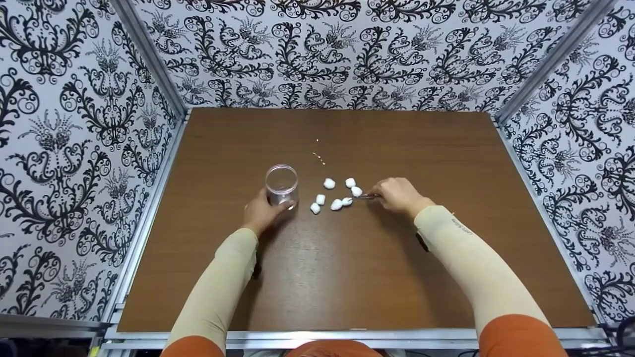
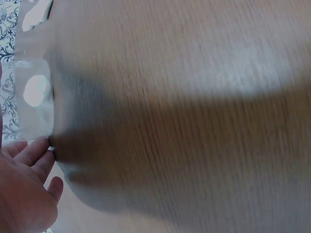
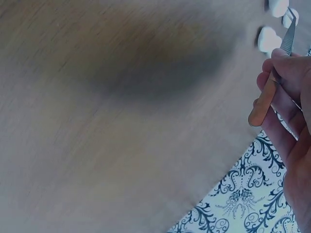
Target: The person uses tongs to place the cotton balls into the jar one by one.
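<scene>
Head view: the left hand [image 1: 262, 212] curls round a clear jar [image 1: 281, 190]; the right hand [image 1: 398, 195] pinches tweezers [image 1: 366, 197], tips at one of seven cotton balls [image 1: 347, 201] on the worktop [image 1: 342, 277]. Left wrist view: a white ball [image 2: 37, 91] shows through the jar wall. Right wrist view: thumb and fingers [image 3: 291, 70] grip the tweezers.

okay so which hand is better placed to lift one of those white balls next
Probably the right hand: it holds tweezers, their tips at one of the white balls. The left hand is occupied, gripping the clear jar.
</scene>
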Available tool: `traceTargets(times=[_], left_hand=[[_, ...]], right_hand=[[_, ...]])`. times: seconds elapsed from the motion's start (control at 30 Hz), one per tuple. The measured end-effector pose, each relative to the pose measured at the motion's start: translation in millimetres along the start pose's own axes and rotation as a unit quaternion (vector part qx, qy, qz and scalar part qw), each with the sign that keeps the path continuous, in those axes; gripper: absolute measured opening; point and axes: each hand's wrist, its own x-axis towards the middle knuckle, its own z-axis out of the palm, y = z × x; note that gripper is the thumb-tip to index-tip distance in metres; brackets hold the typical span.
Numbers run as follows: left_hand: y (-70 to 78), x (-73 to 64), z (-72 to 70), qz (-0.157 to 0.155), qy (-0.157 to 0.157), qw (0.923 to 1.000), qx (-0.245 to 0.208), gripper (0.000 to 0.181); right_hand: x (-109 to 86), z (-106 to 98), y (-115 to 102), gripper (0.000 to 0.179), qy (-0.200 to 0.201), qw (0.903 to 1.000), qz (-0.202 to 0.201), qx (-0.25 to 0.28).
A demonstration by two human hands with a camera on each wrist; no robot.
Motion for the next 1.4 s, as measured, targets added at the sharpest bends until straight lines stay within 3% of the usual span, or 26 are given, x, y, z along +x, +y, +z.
traceTargets(times=[0.3, 1.03, 1.4], left_hand=[[-0.6, 0.3, 1.0, 0.001, 0.005, 1.0000, 0.005, 0.092], [0.6, -1.5, -1.7, 0.012, 0.006, 0.9999, 0.005, 0.092], [0.0, -1.6, -1.6, 0.017, 0.004, 0.9998, 0.007, 0.092]], right_hand=[[1.7, 3.0, -2.8, 0.012, 0.012, 0.9999, -0.008, 0.002], [3.7, 3.5, -2.3, 0.016, -0.011, 0.9993, 0.001, 0.035], [5.1, 6.5, -3.0, 0.010, -0.005, 0.9997, -0.013, 0.021]])
